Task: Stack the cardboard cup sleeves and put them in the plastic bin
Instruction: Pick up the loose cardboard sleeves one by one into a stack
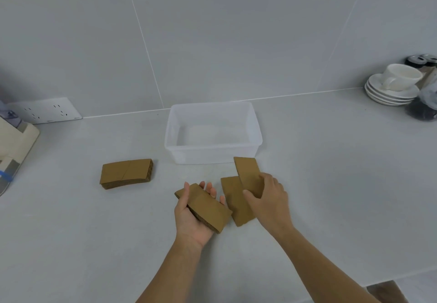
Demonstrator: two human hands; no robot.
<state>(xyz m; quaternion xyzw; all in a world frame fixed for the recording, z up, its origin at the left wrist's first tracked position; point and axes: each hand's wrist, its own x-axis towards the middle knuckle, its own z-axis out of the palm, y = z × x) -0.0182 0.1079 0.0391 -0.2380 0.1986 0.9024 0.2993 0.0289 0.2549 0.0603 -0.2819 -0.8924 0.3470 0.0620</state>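
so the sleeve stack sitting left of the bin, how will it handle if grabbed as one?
The sleeve stack is flat folded cardboard, so probably light and fairly stiff. Its layers look loose with nothing binding them, so they may fan or slide unless pinched top and bottom, as the left hand does with its own bundle. Unlikely to roll.

Two bare forearms, no sleeves.
Left hand (pixel 192 217) and right hand (pixel 269 198) ungloved; no rings, watch or bands visible on fingers or wrists.

Right hand (pixel 267 198) covers part of two sleeves (pixel 238 201). Jars (pixel 423 60) and appliance (pixel 14 146) cut by frame edges; dark bag (pixel 423 111) blurred.
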